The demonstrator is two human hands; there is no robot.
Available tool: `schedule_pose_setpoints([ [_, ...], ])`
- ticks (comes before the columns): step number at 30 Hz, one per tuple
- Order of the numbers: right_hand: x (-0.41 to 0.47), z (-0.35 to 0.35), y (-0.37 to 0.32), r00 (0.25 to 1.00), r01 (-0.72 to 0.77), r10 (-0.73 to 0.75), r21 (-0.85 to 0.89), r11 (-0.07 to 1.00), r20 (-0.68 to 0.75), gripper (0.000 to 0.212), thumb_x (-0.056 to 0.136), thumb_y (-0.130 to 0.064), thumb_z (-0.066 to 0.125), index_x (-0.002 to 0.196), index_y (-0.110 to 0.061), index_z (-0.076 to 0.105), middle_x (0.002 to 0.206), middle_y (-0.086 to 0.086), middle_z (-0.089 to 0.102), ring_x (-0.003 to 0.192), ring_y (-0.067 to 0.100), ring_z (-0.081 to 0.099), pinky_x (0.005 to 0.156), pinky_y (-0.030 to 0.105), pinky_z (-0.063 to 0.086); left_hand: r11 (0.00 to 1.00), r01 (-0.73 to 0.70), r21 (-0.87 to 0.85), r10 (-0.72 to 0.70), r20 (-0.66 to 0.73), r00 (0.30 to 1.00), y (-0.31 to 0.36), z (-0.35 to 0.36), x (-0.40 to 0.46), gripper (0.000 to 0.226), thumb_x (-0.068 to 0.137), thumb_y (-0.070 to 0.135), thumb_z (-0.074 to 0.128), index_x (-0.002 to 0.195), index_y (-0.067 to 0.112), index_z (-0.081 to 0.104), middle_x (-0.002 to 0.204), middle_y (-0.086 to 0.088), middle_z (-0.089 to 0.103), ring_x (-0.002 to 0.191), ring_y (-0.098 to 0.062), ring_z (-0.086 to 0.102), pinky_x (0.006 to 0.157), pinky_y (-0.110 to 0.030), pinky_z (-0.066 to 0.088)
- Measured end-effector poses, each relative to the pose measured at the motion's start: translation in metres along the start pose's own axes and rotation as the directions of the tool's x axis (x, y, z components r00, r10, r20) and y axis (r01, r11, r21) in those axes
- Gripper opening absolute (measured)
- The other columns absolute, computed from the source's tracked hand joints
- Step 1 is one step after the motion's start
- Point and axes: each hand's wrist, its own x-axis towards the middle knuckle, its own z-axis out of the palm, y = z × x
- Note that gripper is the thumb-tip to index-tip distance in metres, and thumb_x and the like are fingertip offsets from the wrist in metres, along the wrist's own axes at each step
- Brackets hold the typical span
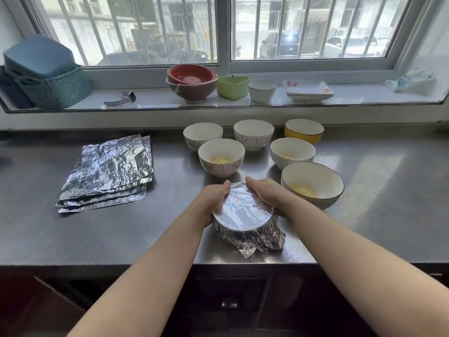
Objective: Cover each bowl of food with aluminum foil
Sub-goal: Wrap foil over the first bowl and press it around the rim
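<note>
A round bowl wrapped in crinkled aluminium foil point(245, 212) is sitting near the front edge of the grey steel counter point(121, 229), with a loose foil flap sticking out at its 5 o'clock side. The left hand point(213, 198) is cupping the bowl's 9 o'clock side, its grip curling round the foil-covered rim, and the right hand point(267, 193) is doing the same at 2 o'clock, fingers wrapping the rim.

At 12 o'clock from the wrapped bowl a white patterned bowl holding pale yellow food point(221, 156) is standing uncovered. At 2 o'clock a wide dark-rimmed bowl with yellow food point(312, 183) is sitting just beside the right hand. Further back, a plain white bowl point(292, 152), two more white patterned bowls point(202, 135) and a yellow-sided bowl point(304, 130) are also standing open. At 10 o'clock, well apart, a stack of flat crumpled foil sheets point(107, 173) is lying on the counter.
</note>
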Motion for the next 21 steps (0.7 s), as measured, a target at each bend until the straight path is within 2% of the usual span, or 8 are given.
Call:
schedule_pose_setpoints([
  [4, 0.000, 0.000, -0.002, 1.000, -0.020, 0.020, 0.031, 0.999, 0.002, 0.046, 0.103, -0.039, 0.043, 0.064, -0.014, 0.047, 0.030, -0.009, 0.040, 0.023, 0.005, 0.033, 0.041, 0.024, 0.031, 0.994, 0.018, -0.104, -0.019, -0.009, 1.000, 0.005, 0.003, -0.006, 0.034, 0.101, 0.031, 0.049, 0.088, 0.002, 0.062, 0.091, -0.021, 0.061, 0.084, -0.032, 0.060, 0.080, -0.043, 0.050],
  [10, 0.000, -0.002, -0.005, 0.999, -0.032, 0.031, 0.016, 0.999, 0.031, 0.044, 0.102, -0.037, 0.045, 0.065, -0.014, 0.047, 0.042, -0.003, 0.043, 0.028, 0.008, 0.034, 0.038, 0.024, 0.030, 0.992, -0.044, -0.117, 0.036, -0.067, 0.997, -0.003, 0.006, -0.004, 0.034, 0.088, 0.041, 0.051, 0.085, 0.010, 0.062, 0.083, -0.018, 0.056, 0.076, -0.029, 0.054, 0.073, -0.045, 0.047],
  [12, -0.001, -0.004, -0.009, 0.999, 0.006, -0.002, -0.099, 0.995, 0.042, 0.045, 0.102, -0.043, 0.041, 0.071, -0.013, 0.055, 0.059, 0.002, 0.051, 0.043, 0.013, 0.045, 0.049, 0.028, 0.038, 0.991, -0.069, -0.116, 0.056, -0.110, 0.992, -0.006, 0.009, -0.006, 0.033, 0.086, 0.041, 0.050, 0.077, 0.011, 0.060, 0.075, -0.015, 0.053, 0.071, -0.026, 0.051, 0.068, -0.041, 0.045],
  [14, -0.001, -0.007, -0.015, 0.997, 0.076, -0.082, -0.245, 0.967, -0.012, 0.053, 0.104, -0.045, 0.035, 0.097, -0.003, 0.067, 0.091, 0.009, 0.065, 0.080, 0.022, 0.061, 0.079, 0.034, 0.049, 0.984, -0.103, -0.144, 0.079, -0.163, 0.983, -0.006, 0.014, -0.014, 0.032, 0.096, 0.032, 0.047, 0.074, 0.010, 0.055, 0.069, -0.011, 0.048, 0.069, -0.022, 0.047, 0.065, -0.033, 0.039],
  [15, 0.001, -0.010, -0.017, 0.990, 0.102, -0.124, -0.267, 0.958, -0.068, 0.055, 0.104, -0.043, 0.034, 0.107, 0.002, 0.067, 0.105, 0.013, 0.067, 0.097, 0.027, 0.062, 0.092, 0.038, 0.048, 0.980, -0.109, -0.166, 0.078, -0.187, 0.979, -0.008, 0.016, -0.016, 0.032, 0.100, 0.027, 0.043, 0.077, 0.009, 0.056, 0.070, -0.011, 0.049, 0.070, -0.022, 0.048, 0.064, -0.032, 0.039],
  [16, 0.003, -0.013, -0.017, 0.979, 0.126, -0.163, -0.268, 0.955, -0.120, 0.053, 0.105, -0.038, 0.035, 0.110, 0.005, 0.066, 0.111, 0.016, 0.067, 0.104, 0.031, 0.061, 0.095, 0.041, 0.047, 0.975, -0.106, -0.196, 0.066, -0.198, 0.978, -0.011, 0.018, -0.018, 0.030, 0.101, 0.023, 0.040, 0.084, 0.007, 0.059, 0.074, -0.011, 0.054, 0.073, -0.024, 0.054, 0.064, -0.032, 0.044],
  [18, 0.003, -0.014, -0.015, 0.973, 0.143, -0.189, -0.292, 0.946, -0.136, 0.045, 0.105, -0.029, 0.039, 0.104, 0.007, 0.065, 0.099, 0.019, 0.066, 0.090, 0.031, 0.061, 0.081, 0.038, 0.049, 0.966, -0.083, -0.243, 0.043, -0.166, 0.985, -0.012, 0.018, -0.024, 0.030, 0.100, 0.016, 0.037, 0.099, 0.005, 0.065, 0.089, -0.013, 0.068, 0.079, -0.026, 0.065, 0.062, -0.030, 0.053],
  [21, -0.005, -0.006, -0.007, 0.991, 0.119, -0.129, -0.187, 0.975, -0.042, 0.038, 0.105, -0.021, 0.038, 0.107, 0.011, 0.059, 0.068, 0.010, 0.051, 0.052, 0.016, 0.050, 0.044, 0.024, 0.042, 0.986, -0.116, -0.120, 0.097, -0.148, 0.984, -0.012, 0.009, -0.020, 0.031, 0.099, 0.009, 0.037, 0.119, 0.010, 0.061, 0.109, -0.013, 0.066, 0.091, -0.022, 0.065, 0.068, -0.025, 0.051],
])
